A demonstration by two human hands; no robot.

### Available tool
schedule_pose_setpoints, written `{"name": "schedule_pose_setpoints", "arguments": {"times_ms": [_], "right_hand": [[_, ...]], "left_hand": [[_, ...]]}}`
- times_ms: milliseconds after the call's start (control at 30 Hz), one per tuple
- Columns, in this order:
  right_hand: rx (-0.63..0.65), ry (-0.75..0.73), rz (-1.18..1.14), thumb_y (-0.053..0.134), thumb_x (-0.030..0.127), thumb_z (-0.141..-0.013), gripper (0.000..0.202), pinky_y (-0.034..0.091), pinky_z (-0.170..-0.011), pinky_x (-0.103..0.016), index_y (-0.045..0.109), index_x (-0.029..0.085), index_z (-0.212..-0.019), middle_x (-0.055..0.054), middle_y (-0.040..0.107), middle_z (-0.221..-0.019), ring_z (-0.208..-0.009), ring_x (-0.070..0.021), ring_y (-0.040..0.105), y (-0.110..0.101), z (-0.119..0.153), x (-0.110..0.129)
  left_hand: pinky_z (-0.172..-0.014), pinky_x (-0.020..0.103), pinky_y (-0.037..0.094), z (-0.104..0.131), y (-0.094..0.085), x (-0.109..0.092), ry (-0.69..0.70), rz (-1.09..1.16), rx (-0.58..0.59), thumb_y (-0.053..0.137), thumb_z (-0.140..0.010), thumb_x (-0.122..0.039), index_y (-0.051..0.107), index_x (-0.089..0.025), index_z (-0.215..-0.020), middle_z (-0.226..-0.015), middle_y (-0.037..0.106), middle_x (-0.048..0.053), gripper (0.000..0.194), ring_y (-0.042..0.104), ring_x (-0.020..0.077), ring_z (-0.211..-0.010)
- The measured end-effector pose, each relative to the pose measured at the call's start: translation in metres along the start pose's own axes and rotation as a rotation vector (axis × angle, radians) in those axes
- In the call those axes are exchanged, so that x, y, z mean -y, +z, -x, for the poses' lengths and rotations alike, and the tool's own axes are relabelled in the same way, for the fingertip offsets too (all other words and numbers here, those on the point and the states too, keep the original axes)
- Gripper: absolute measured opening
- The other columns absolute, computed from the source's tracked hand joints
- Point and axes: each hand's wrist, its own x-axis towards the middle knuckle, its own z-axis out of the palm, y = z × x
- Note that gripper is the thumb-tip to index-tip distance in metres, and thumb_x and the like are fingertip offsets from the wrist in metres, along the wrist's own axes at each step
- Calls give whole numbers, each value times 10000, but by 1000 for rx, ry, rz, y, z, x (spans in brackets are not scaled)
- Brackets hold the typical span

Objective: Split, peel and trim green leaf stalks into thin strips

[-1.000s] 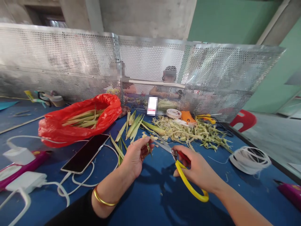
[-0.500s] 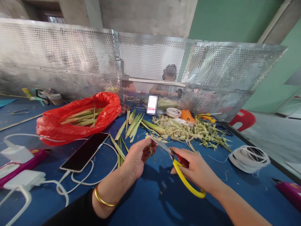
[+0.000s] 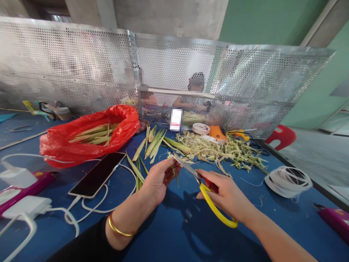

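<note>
A red plastic bag [image 3: 54,147] lies open on the blue table [image 3: 166,236], at the left, with long, pale green leaf strips [image 3: 94,134] bundled inside it. Farther back stands a small tub [image 3: 64,113]; its contents cannot be made out. In the centre foreground, the left hand [image 3: 161,178] reaches in from the lower left, thumb and fingers pinched closed around a small plant piece [image 3: 177,178], raised above the table. The right hand [image 3: 223,185] comes from the lower right, fingers curled around the red-and-yellow handles of scissors [image 3: 216,209]. The blades slant up and leftward, tips at the left fingertips; whether they touch the piece is unclear.
</note>
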Motion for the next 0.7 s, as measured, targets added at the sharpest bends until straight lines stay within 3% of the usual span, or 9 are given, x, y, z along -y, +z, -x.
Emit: {"name": "schedule_pose_setpoints", "arguments": {"times_ms": [300,700], "right_hand": [[-52,41,68,683,368,-709,493,530,-737,-322,569,260,-1177,-39,644,-964,-789,-204,622,3,-3,0],[-63,32,140,674,420,-715,560,500,-699,-321,505,272,-1228,-54,608,-1005,-764,-198,589,5,0,-1]], "left_hand": [[-659,230,518,0,-1,0,-12,-11,-17,684,-675,-163,670,-139,-684,-663,697,34,29,654,129,-623],[-625,208,516,0,1,-1,-23,-21,-45,654,-699,-133,664,-137,-711,-645,688,18,17,641,109,-581]]}}
